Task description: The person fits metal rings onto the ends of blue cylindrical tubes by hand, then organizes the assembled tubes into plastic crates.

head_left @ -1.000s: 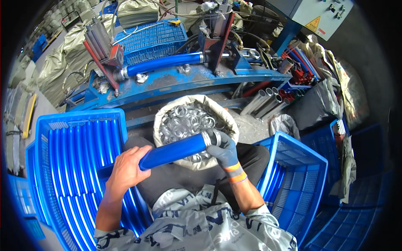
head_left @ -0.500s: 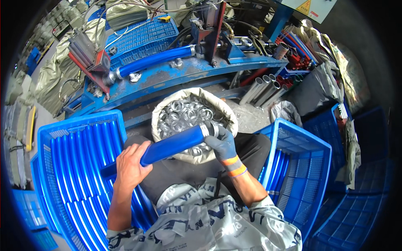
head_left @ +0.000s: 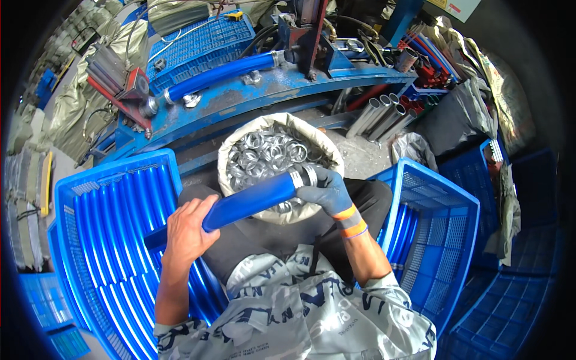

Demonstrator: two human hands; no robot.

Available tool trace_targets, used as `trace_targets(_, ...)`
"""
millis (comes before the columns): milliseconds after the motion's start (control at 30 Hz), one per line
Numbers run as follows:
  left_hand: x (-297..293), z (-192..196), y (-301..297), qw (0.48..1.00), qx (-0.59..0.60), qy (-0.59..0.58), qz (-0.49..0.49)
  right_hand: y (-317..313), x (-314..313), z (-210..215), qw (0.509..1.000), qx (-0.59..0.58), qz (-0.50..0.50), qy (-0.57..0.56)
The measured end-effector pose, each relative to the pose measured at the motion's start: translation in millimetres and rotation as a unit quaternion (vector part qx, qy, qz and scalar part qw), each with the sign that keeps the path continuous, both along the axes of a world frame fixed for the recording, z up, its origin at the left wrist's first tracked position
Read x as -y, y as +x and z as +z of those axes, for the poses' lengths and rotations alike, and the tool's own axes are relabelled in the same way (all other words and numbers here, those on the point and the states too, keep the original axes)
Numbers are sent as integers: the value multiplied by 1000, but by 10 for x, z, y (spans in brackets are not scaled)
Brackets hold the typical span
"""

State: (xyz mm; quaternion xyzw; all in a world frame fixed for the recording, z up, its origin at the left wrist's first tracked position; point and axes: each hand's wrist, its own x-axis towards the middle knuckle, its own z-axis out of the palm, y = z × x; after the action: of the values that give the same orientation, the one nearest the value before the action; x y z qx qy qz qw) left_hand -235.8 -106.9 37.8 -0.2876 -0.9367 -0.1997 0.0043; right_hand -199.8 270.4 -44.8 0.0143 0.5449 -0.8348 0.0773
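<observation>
My bare left hand (head_left: pixel 189 229) is wrapped around a smooth blue tube (head_left: pixel 252 201), which slants up to the right across my lap. A silvery metal ring (head_left: pixel 297 179) sits at the tube's right end. Just beyond it, my right hand (head_left: pixel 329 189), in a grey glove with an orange-striped cuff, closes its fingers on a second metal ring (head_left: pixel 311 174). Whether this second ring touches the tube is hard to make out. Below and behind the tube stands a pale fabric sack (head_left: pixel 229 150) with its rim rolled down, full of loose metal rings (head_left: pixel 261 153).
On my left, a blue crate (head_left: pixel 63 207) holds rows of blue tubes. Another crate (head_left: pixel 441 198) on my right has fewer tubes. Ahead, a blue metal bench (head_left: pixel 222 114) carries a clamped blue tube (head_left: pixel 225 76). Several steel pipes (head_left: pixel 384 114) lean under it.
My right hand has shifted slightly right and up, its fingers now further off the tube's end. My left hand keeps its hold on the tube. The whole view has tilted a little.
</observation>
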Motion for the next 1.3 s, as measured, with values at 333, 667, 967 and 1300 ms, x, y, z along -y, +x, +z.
trace_targets(333, -29, -23, 15, 1000, 11, -1, 5, 33, 4, -77, 1000, 15, 1, 1)
trace_targets(667, -144, -16, 25, 996, 14, 73, 49, -6, 41, -179, 995, -19, -64, -77)
trace_targets(967, -41, -211, 161, 706, 192, 667, 141, 102, 105, -352, 930, -11, -36, -365)
trace_targets(1300, -372, -459, 227, 549, 258, 781, 152, 50, 249, 24, 979, -80, -78, -170)
